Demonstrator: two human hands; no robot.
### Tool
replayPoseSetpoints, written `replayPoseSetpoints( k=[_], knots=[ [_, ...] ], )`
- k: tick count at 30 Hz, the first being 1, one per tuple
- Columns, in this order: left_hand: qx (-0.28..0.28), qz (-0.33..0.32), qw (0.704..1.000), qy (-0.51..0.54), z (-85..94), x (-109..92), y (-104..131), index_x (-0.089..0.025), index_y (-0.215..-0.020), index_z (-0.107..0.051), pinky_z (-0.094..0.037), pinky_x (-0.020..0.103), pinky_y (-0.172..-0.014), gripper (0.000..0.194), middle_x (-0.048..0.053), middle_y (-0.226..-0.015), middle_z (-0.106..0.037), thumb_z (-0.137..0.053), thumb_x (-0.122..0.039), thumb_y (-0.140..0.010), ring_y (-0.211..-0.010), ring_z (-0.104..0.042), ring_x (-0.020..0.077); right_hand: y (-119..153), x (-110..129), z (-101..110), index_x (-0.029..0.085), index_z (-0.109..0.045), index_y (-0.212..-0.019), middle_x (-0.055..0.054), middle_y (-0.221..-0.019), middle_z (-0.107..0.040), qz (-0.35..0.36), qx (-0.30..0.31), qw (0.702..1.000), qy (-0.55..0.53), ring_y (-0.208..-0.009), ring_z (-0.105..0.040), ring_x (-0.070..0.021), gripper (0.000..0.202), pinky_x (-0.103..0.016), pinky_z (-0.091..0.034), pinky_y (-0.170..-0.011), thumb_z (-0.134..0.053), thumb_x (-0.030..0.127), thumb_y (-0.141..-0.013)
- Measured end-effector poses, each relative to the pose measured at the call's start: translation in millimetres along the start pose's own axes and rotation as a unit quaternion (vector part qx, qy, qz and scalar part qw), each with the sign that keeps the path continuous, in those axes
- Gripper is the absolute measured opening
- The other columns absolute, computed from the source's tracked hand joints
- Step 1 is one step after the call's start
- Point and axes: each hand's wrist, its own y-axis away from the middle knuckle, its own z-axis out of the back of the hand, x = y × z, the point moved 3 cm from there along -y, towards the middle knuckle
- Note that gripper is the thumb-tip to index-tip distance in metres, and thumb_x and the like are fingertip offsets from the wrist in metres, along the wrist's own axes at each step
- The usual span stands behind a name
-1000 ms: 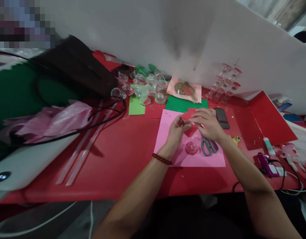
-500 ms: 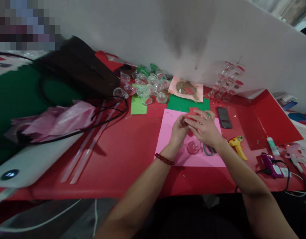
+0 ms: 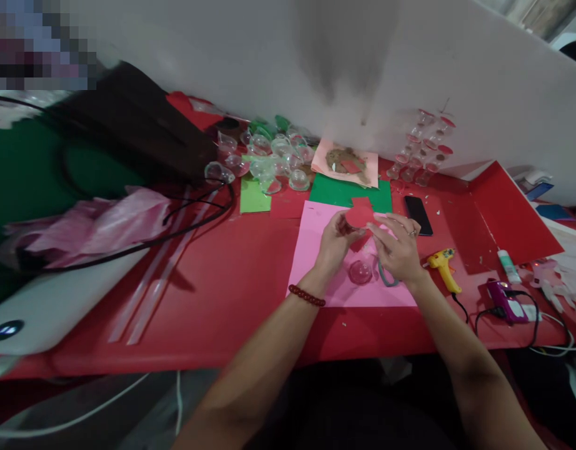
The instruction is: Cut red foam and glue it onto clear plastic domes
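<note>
A round piece of red paper point(image 3: 359, 216) is held up over a pink sheet point(image 3: 311, 250). My left hand point(image 3: 335, 240), with a beaded bracelet at the wrist, is closed on its left and lower edge. At its right edge are the fingertips of my right hand point(image 3: 398, 247), pinched on the rim. Just below the hands, a small clear plastic cup point(image 3: 360, 272) stands on the pink sheet. Beside it lies a grey-green loop point(image 3: 388, 275), like a scissors handle, partly hidden by my right hand. Behind the round piece is another red paper scrap point(image 3: 362, 202).
Several clear plastic cups point(image 3: 281, 159) are heaped at the back, near a stack of joined cups point(image 3: 423, 147). To the right lie a phone point(image 3: 418, 215), a yellow glue gun point(image 3: 441, 265), a glue stick point(image 3: 508, 267) and a purple corded device point(image 3: 506, 303). Clear strips point(image 3: 154, 294) lie left.
My right hand has opened out and shifted right and down, exposing the round red paper it covered before. My left hand still holds the paper. The view has shifted slightly.
</note>
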Motion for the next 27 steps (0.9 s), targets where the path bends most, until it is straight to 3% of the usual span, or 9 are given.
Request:
replayPoseSetpoints(
  k=[5,11,16,23,27],
  knots=[
    [0.004,-0.017,0.999,-0.029,3.5,3,-1,-0.021,-0.098,-0.064,-0.052,0.032,-0.09,0.042,0.003,-0.103,-0.072,-0.081,-0.012,-0.06,-0.097,-0.065,0.0171,5,-7,12,0.03,-0.075,-0.113,-0.005,-0.109,-0.076,-0.083,-0.05,0.993,-0.071,-0.111,-0.064,-0.0252,0.027,-0.046,-0.043,-0.1,-0.055,0.023,-0.097],
    [0.012,-0.027,0.998,-0.053,9.9,10,-5,-0.021,-0.099,-0.063,-0.052,0.035,-0.093,0.044,0.004,-0.104,-0.071,-0.083,-0.013,-0.061,-0.099,-0.066,0.0181,8,-23,34,0.027,-0.078,-0.093,-0.004,-0.086,-0.078,-0.153,-0.025,0.985,-0.08,-0.09,-0.069,-0.0243,0.02,-0.046,-0.043,-0.094,-0.058,0.032,-0.096],
    [0.023,-0.019,0.998,-0.061,11.7,14,-6,-0.02,-0.101,-0.065,-0.053,0.034,-0.094,0.044,0.004,-0.105,-0.072,-0.084,-0.014,-0.062,-0.102,-0.067,0.0191,25,-32,51,0.024,-0.07,-0.07,0.0,-0.064,-0.07,-0.204,0.008,0.975,-0.089,-0.07,-0.066,-0.0197,0.025,-0.043,-0.046,-0.088,-0.063,0.032,-0.093],
    [0.034,0.018,0.999,-0.038,10.8,17,-6,-0.021,-0.1,-0.065,-0.054,0.035,-0.095,0.044,0.003,-0.103,-0.074,-0.085,-0.015,-0.061,-0.099,-0.069,0.0176,64,-29,47,0.022,-0.073,-0.093,-0.006,-0.093,-0.078,-0.257,0.032,0.953,-0.158,-0.086,-0.071,-0.0231,0.014,-0.039,-0.056,-0.078,-0.06,0.023,-0.088],
    [0.061,0.036,0.997,-0.034,5.6,12,-2,-0.021,-0.098,-0.067,-0.053,0.034,-0.096,0.04,0.004,-0.103,-0.074,-0.084,-0.012,-0.063,-0.101,-0.07,0.0179,44,-24,32,0.025,-0.069,-0.118,-0.009,-0.119,-0.073,-0.196,0.055,0.966,-0.161,-0.11,-0.067,-0.0271,0.031,-0.046,-0.056,-0.093,-0.063,0.021,-0.087]
  ],
)
